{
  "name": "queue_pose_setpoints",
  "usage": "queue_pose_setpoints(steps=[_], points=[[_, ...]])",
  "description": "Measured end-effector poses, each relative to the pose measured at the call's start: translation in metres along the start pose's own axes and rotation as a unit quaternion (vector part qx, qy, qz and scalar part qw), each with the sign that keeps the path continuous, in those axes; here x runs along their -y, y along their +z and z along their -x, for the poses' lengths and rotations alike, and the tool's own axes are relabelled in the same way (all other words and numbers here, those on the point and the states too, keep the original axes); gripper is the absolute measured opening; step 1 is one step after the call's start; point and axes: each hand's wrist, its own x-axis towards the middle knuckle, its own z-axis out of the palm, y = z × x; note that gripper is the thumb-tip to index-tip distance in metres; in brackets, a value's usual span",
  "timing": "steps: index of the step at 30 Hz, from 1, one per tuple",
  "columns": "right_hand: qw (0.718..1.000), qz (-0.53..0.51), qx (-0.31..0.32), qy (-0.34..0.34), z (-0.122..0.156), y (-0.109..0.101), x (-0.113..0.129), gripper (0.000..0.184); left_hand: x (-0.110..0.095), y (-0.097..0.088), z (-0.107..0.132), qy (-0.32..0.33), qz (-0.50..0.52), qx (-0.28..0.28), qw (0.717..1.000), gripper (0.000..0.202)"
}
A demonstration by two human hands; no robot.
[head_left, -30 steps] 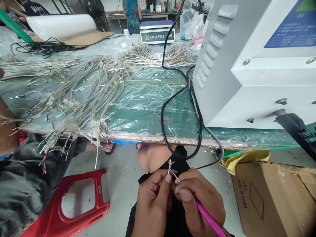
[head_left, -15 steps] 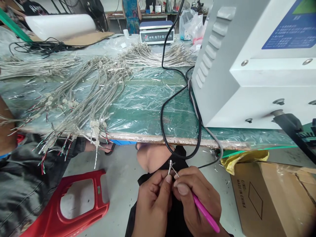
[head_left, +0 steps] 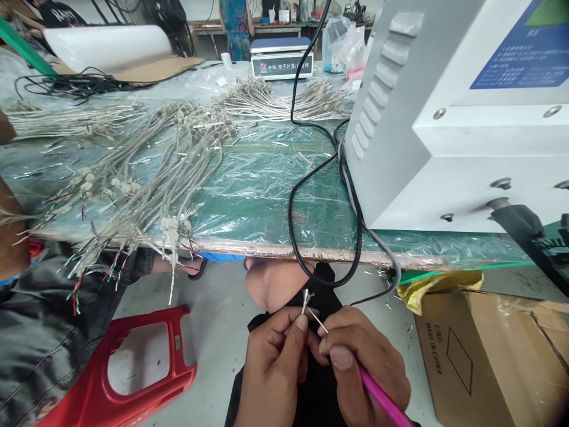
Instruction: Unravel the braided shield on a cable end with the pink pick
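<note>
Cable end (head_left: 304, 305) points forward, pinched in left fingers (head_left: 294, 343); pink-handled pick (head_left: 381, 396) (right fingers (head_left: 343, 359) gripping) slants in from its right

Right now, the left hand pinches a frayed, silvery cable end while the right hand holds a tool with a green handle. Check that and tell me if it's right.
Not quite: the head view shows that the tool's handle is bright pink, not green. The right hand does hold it, and the left hand pinches the frayed, silvery cable end.
</note>
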Motion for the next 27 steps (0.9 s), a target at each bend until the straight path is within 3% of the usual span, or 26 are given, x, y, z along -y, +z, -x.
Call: queue_pose_setpoints(steps=[22,27], points=[[1.0,0.01,0.005,0.026,-0.0053,0.0021,-0.0012,0.017,-0.0035,0.0034,0.0016,0.02,-0.058,-0.001,0.998,0.032],[0.998,0.02,-0.033,0.05,-0.0073,0.0026,-0.0027,0.018,-0.0013,0.0008,0.0006,0.028,-0.084,0.023,0.996,0.037]])
